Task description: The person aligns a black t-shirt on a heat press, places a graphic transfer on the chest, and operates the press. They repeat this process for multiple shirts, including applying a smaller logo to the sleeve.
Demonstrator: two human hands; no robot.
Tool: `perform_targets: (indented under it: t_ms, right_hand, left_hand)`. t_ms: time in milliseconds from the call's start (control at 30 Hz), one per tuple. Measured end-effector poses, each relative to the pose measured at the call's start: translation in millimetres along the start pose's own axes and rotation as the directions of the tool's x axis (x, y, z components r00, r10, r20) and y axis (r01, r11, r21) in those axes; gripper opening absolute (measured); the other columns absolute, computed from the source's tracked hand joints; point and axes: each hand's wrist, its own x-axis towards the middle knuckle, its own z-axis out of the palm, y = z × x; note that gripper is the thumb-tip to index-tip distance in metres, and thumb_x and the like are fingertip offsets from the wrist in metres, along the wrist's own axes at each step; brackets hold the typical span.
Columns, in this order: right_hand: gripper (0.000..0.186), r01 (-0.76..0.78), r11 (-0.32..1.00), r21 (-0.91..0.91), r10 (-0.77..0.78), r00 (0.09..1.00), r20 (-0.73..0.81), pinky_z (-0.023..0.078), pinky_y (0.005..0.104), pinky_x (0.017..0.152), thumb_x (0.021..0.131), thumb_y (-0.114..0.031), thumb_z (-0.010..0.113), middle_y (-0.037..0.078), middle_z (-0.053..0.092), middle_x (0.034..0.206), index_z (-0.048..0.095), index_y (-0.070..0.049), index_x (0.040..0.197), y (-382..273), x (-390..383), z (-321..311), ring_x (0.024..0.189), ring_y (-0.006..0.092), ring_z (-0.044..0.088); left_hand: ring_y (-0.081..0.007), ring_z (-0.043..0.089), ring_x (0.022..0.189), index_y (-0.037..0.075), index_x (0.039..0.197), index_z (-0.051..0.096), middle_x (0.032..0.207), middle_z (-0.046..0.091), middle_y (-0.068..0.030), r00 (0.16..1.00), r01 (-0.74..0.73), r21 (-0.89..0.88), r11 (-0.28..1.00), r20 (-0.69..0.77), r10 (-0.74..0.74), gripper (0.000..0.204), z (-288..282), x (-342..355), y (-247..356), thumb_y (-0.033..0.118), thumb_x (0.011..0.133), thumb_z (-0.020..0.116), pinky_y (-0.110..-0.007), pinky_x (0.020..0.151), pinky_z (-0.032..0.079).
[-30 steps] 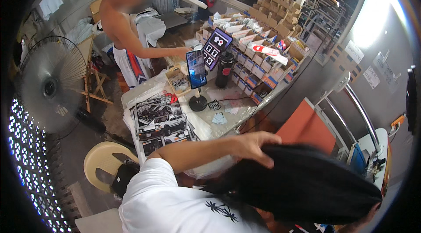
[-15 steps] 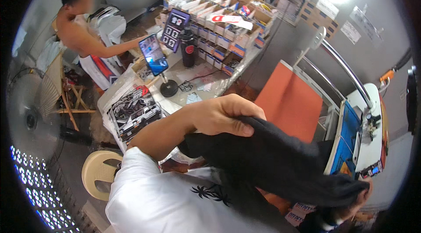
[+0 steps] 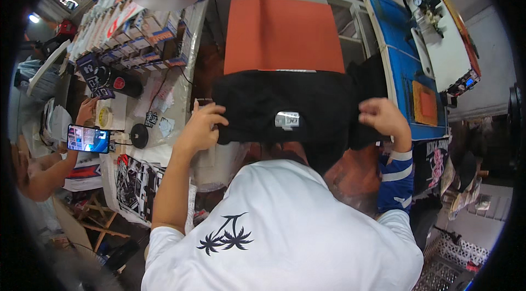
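A black shirt (image 3: 246, 102) lies over the near part of a flat orange-red board (image 3: 282, 31), a small pale label (image 3: 287, 119) at its middle. My left hand (image 3: 203, 127) is at the shirt's left edge, fingertips touching the cloth and thumb apart from the fingers. On the other side my right hand (image 3: 383, 118) has its fingers bent together on the black cloth at the right edge. Part of the cloth hangs below the board toward me.
To the right stands a press machine with a blue pad (image 3: 392, 55) and white arm. A table at left bears boxes (image 3: 159, 33), a phone (image 3: 89, 139) on a stand and a black tumbler (image 3: 126, 83). Another person's arm (image 3: 55, 173) reaches in at far left.
The black shirt, stretched between my hands in the air before, now lies on the orange-red board. My view has swung right, and both hands are at the shirt's sides.
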Motion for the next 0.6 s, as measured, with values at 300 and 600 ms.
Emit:
perform_targets:
  t_ms: [300,600]
  right_hand:
    - [0.077,0.418,0.743,-0.522,-0.596,0.769,-0.233,0.016,0.0608,0.125,0.097,-0.052,0.06,0.02,0.036,0.163,0.044,-0.002,0.154,-52,139,201,0.155,0.041,0.026]
    - [0.074,0.294,0.802,-0.52,-0.45,0.87,-0.203,0.015,0.0576,0.126,0.1,-0.044,0.06,0.021,0.031,0.166,0.039,-0.002,0.157,-59,139,165,0.154,0.0414,0.026]
  left_hand:
    - [-0.0402,0.028,0.153,0.006,0.152,0.048,0.162,0.039,-0.0163,0.966,0.05,0.277,0.96,-0.259,0.024,0.065,109,78,44,0.035,0.096,0.064,-0.059,0.126,0.014]
    - [-0.0397,0.038,0.148,0.004,0.147,0.052,0.156,0.045,-0.0178,0.96,0.061,0.146,0.987,-0.28,-0.018,0.06,106,69,36,0.02,0.092,0.069,-0.057,0.125,0.021]
